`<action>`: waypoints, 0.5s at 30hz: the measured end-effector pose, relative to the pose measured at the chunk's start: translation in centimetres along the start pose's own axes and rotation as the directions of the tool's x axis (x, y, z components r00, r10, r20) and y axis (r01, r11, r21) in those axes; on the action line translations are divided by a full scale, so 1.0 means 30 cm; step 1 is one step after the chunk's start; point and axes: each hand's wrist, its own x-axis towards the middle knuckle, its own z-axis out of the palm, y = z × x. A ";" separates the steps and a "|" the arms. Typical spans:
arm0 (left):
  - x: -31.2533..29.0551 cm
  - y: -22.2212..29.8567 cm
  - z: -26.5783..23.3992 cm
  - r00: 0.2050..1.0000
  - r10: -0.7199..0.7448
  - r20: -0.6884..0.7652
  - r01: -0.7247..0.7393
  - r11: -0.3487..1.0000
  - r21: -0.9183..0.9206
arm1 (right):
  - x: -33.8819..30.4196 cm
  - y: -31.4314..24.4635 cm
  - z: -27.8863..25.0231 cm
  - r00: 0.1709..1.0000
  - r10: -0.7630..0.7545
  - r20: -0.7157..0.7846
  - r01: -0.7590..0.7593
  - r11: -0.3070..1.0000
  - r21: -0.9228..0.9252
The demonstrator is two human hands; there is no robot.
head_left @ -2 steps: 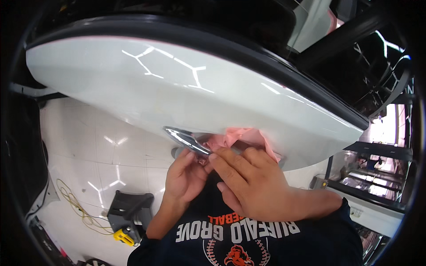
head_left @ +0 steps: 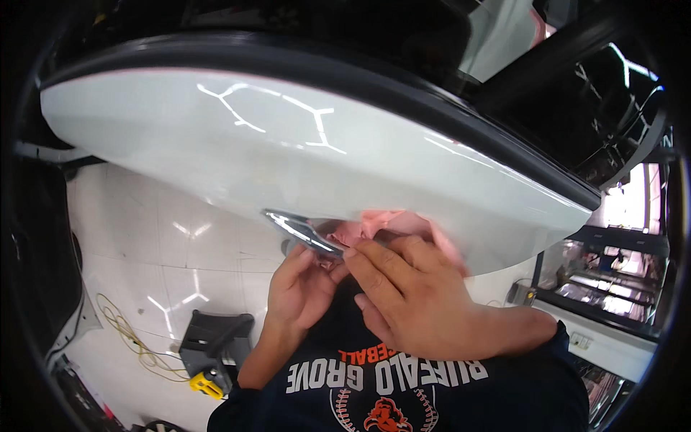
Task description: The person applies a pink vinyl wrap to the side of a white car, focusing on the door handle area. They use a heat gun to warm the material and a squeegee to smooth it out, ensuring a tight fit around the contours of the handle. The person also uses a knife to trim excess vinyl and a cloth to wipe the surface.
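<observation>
A glossy pale car door (head_left: 180,144) spans the view, with a chrome door handle (head_left: 301,229) on its lower edge as seen here. Crumpled pink film (head_left: 399,221) lies at the handle's right part and bunches beneath it. With thumb and curled fingers my left hand (head_left: 302,291) grips the handle from the near side, pink scraps showing at its fingertips. My right hand (head_left: 425,299) lies over the film, fingers stretched out, the index fingertip at the handle's right end, thumb apart. Some right fingertips are hidden.
A black step stool (head_left: 212,338) stands on the tiled floor at lower left, a yellow tool (head_left: 206,385) at its near side. Yellow cord (head_left: 129,338) lies looped left of it. A white bench (head_left: 604,349) is at right, and a dark vehicle part (head_left: 47,252) edges the left.
The door, handle and floor items shift slightly in view. The right edge of the pink film hangs a little lower beside my right hand. Both hands keep nearly the same pose.
</observation>
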 end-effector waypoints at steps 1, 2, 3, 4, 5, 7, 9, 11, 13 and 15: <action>-0.001 -0.002 -0.002 1.000 -0.009 0.016 0.009 1.000 0.003 | -0.011 0.012 -0.010 1.000 0.009 0.003 -0.009 1.000 0.004; 0.000 -0.002 -0.010 0.999 -0.018 0.032 0.018 1.000 0.005 | -0.021 0.024 -0.019 1.000 0.018 0.005 -0.018 1.000 0.008; -0.005 0.004 -0.017 0.999 -0.031 0.036 0.030 0.999 0.015 | -0.033 0.031 -0.016 0.999 0.045 0.028 -0.046 0.998 0.037; -0.006 0.008 -0.015 0.999 -0.044 0.009 0.044 0.999 0.016 | -0.043 0.036 -0.013 0.997 0.061 0.052 -0.064 0.996 0.056; -0.007 0.011 -0.011 0.998 -0.056 -0.019 0.057 0.998 0.017 | -0.051 0.042 -0.009 0.994 0.076 0.077 -0.081 0.994 0.074; -0.006 0.021 -0.010 0.997 -0.072 -0.023 0.072 0.997 0.022 | -0.064 0.052 0.009 0.992 0.123 0.028 -0.126 0.975 0.181; -0.004 0.025 -0.010 0.998 -0.063 0.021 0.062 0.998 0.024 | -0.071 0.068 0.034 0.993 0.106 -0.043 -0.095 0.976 0.195; 0.000 0.030 -0.010 0.998 -0.056 -0.015 0.057 0.994 0.097 | -0.073 0.088 0.074 0.991 0.018 -0.135 -0.003 0.994 0.106; -0.005 0.045 0.004 0.998 -0.053 -0.045 0.060 0.982 0.179 | -0.075 0.094 0.076 0.995 -0.040 -0.090 0.052 0.990 0.135; -0.017 0.076 0.024 0.995 -0.058 -0.080 0.077 0.960 0.269 | -0.074 0.097 0.079 0.993 -0.064 -0.101 0.078 0.986 0.145</action>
